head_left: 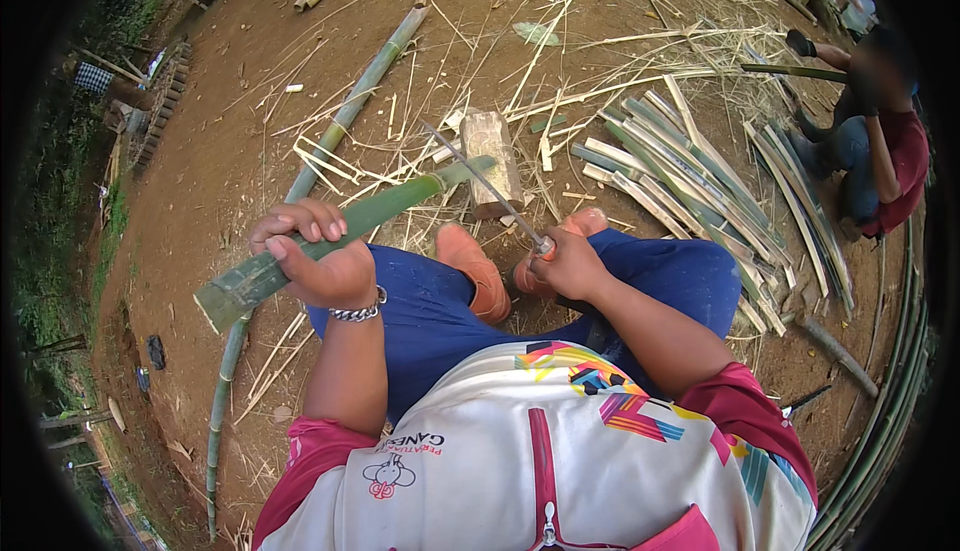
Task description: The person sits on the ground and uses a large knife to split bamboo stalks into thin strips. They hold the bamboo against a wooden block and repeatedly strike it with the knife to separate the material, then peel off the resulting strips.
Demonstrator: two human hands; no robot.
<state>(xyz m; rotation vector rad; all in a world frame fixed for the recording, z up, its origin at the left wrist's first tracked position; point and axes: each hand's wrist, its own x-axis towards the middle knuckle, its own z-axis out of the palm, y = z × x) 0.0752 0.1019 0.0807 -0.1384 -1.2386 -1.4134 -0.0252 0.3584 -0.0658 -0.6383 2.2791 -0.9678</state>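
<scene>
My left hand [322, 256] is wrapped round a green bamboo piece [385, 206], which slants up and away to the right. The far end of the bamboo reaches the wooden chopping block [488, 156] standing on the ground beyond my feet. In my right hand [570, 263] is the handle of a long-bladed knife [490, 191]. Its thin blade points up and left and crosses the bamboo near its far end; whether the edge touches it I cannot tell.
A long bamboo pole [360, 96] lies on the left. Split bamboo strips [690, 176] are piled at the right, among scattered slivers [560, 36]. Another person [870, 141] sits at the far right holding a strip. Long green poles [890, 431] line the right edge.
</scene>
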